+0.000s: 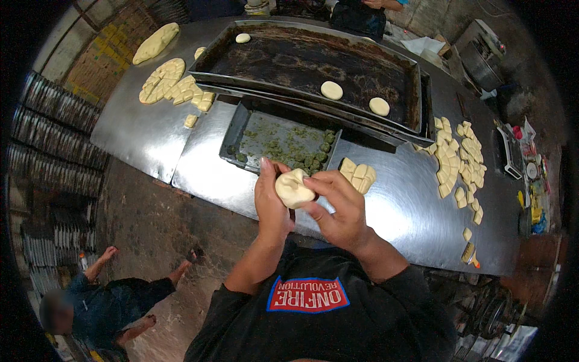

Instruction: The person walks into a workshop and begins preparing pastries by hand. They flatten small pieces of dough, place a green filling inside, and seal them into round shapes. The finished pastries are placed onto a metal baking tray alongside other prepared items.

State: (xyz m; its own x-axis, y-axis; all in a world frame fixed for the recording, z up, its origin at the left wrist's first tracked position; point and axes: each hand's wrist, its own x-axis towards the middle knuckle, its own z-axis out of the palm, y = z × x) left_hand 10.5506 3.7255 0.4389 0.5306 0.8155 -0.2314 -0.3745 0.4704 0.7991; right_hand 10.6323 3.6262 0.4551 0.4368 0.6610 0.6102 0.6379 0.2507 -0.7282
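My left hand point(269, 211) cradles a round piece of pale dough point(294, 188) that has a puckered top. My right hand point(342, 214) grips the same dough, thumb and fingers pressed on its folded edge. Just behind my hands sits a shallow metal tray point(259, 120) with green filling crumbs and several green balls point(313, 163) along its right and front sides. To the right of my hands lie scored dough pieces point(360, 175) on the steel table point(398, 229).
Large dark baking pans point(283, 60) hold three flat dough rounds. Cut dough point(446, 166) and a brush point(468, 253) lie right; more dough point(160, 81) lies left. A co-worker point(105, 304) is at lower left; another person point(359, 15) is behind the table.
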